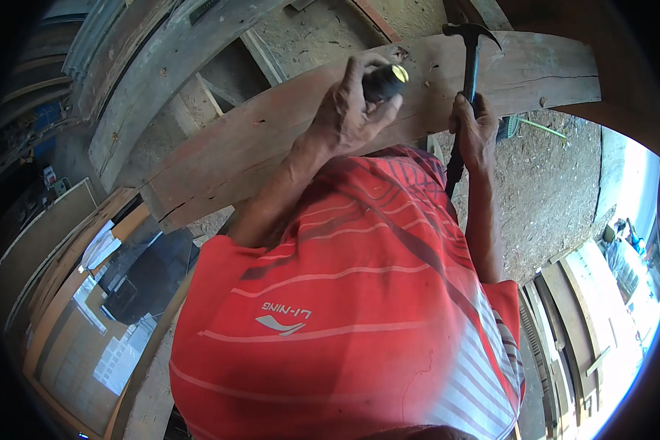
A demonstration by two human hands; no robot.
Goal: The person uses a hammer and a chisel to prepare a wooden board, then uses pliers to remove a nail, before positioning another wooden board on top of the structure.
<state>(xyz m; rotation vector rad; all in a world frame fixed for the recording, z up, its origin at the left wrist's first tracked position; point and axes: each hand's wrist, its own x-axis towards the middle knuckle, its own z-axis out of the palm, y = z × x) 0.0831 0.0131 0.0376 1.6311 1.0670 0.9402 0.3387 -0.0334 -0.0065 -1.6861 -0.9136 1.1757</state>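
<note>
My left hand [348, 114] is closed round a short black cylinder with a yellow end [385, 82]; its exact kind I cannot make out. It is held above a wide wooden plank [264, 143], which crosses in front of my body. My right hand [477, 128] grips a claw hammer [472, 62] by its dark handle, the head pointing away from me over the plank's right part. Below the fist, the handle's lower end shows beside my red shirt.
Long boards [161, 55] lie at the far left, over a dusty floor [301, 48]. Wooden panels and sheets [73, 367] stand at the near left, with more boards [579, 315] at the near right. A thin green strip [543, 127] lies on the ground beyond the plank's right end.
</note>
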